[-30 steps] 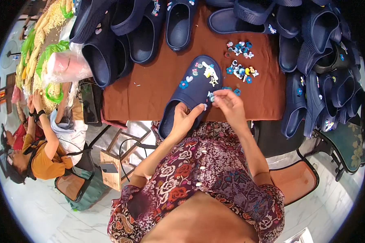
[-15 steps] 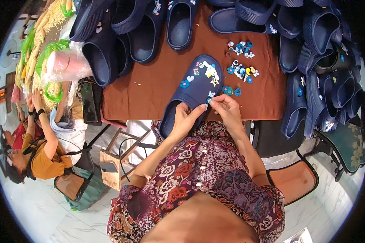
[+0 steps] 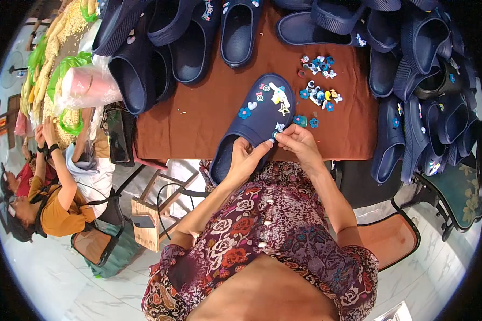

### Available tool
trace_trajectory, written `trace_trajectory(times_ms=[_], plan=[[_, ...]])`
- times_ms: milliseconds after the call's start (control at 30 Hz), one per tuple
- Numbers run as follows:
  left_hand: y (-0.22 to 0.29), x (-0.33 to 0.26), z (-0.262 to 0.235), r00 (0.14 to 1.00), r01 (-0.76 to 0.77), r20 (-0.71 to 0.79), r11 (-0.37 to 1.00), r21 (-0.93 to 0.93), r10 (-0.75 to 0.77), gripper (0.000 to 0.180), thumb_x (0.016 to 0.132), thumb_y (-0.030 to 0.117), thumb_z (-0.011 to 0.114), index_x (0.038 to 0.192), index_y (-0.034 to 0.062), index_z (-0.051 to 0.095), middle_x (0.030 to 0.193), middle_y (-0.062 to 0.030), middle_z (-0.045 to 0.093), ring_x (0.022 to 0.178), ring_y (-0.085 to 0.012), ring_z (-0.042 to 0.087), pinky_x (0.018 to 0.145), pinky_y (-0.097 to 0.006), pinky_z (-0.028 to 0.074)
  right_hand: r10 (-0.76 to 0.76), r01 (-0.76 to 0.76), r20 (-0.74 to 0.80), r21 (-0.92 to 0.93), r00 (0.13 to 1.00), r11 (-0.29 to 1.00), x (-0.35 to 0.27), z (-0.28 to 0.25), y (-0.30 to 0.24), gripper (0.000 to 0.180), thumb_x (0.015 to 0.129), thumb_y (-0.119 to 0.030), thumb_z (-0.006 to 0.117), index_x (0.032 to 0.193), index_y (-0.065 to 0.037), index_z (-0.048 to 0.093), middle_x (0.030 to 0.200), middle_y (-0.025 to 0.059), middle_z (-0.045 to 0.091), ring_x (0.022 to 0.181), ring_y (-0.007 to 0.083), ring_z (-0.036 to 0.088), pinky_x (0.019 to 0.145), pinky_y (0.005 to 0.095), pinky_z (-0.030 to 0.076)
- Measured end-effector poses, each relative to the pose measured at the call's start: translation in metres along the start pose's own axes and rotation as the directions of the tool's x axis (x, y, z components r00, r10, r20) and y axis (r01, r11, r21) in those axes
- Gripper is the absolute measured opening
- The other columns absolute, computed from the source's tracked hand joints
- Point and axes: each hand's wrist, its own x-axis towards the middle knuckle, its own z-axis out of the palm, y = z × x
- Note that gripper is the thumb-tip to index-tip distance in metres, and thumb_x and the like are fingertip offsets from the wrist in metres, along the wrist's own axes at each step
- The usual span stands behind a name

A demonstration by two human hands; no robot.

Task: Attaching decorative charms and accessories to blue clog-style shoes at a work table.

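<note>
Navy clog (image 3: 254,125) lying toe-far on the brown cloth (image 3: 198,120), heel end hanging off the near edge toward the lap. Left hand (image 3: 245,160) gripping the clog's near rim, steadying it. Right hand (image 3: 300,144) pinched at the clog's right side beside a small charm (image 3: 278,127), fingertips closed on something too small to tell. Loose charms (image 3: 318,96) heaped just right of the toe, within easy reach. More navy clogs (image 3: 412,80) piled far and right

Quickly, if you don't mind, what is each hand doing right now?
Left hand: closed on the navy clog, gripping its side.
Right hand: fingertips pinched at the clog's edge, apparently on a small charm; too small to be sure.
</note>
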Motion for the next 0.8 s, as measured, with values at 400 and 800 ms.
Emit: trace_trajectory(times_ms=[400,800], plan=[[0.002,0.005,-0.006,0.995,0.097,0.028,0.993,-0.073,-0.095,0.034,0.089,0.013,0.068,0.113,-0.0095,0.059,0.107,-0.0102,0.067,0.097,-0.0127,0.063,0.087,-0.027,0.049,-0.166,0.171,-0.092,0.059,0.982,0.983,-0.017,0.017,0.017,0.015,0.093,-0.014,0.068,0.1,-0.004,0.058,0.09,0.0015,0.064,0.082,0.0077,0.06,0.074,0.0227,0.048],[0.016,0.001,-0.008,0.984,0.172,0.004,0.944,-0.282,-0.178,0.048,0.086,0.001,0.058,0.133,-0.0054,0.046,0.127,-0.015,0.06,0.116,-0.0238,0.059,0.101,-0.038,0.047,-0.437,0.419,-0.133,-0.145,0.89,0.896,0.001,0.012,0.002,0.029,0.091,-0.006,0.067,0.116,0.0,0.054,0.103,0.005,0.056,0.086,0.009,0.056,0.074,0.022,0.048]])
